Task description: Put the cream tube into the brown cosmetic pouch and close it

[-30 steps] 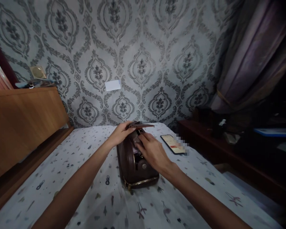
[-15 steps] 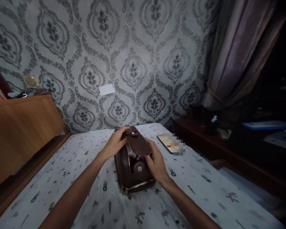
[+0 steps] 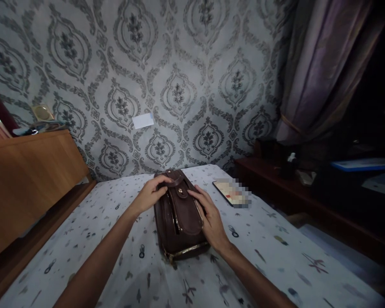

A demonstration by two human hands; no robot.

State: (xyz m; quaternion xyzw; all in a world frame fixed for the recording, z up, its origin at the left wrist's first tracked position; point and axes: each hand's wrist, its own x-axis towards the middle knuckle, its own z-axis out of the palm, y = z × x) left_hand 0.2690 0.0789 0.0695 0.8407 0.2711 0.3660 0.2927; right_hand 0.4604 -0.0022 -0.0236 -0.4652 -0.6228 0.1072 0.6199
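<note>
A dark brown leather-look bag (image 3: 167, 237) with gold zips lies on the patterned bedsheet. Its front flap (image 3: 190, 216) lies down over the pocket, with the pocket's zip edges showing on both sides. Across the upper part runs a short strap (image 3: 177, 183), above a tab with a gold stud (image 3: 180, 191). My left hand (image 3: 150, 194) is at the bag's upper left, its finger and thumb closed about the strap's left end. Along the right edge rests my right hand (image 3: 209, 214), fingers stretched out onto the bag beside the flap. What the pocket holds is hidden.
To the right of the bag lies a phone (image 3: 227, 194) with a lit, partly blurred screen. A wooden headboard (image 3: 35, 171) stands at the left, the patterned wall (image 3: 179, 128) behind. A dark red ledge (image 3: 259, 182) with small items runs along the right, below a curtain (image 3: 321, 72).
The flap, raised over the open pocket before, has come down and covers the contents. My left hand has shifted slightly down and left; my right fingers have moved up along the bag's edge.
</note>
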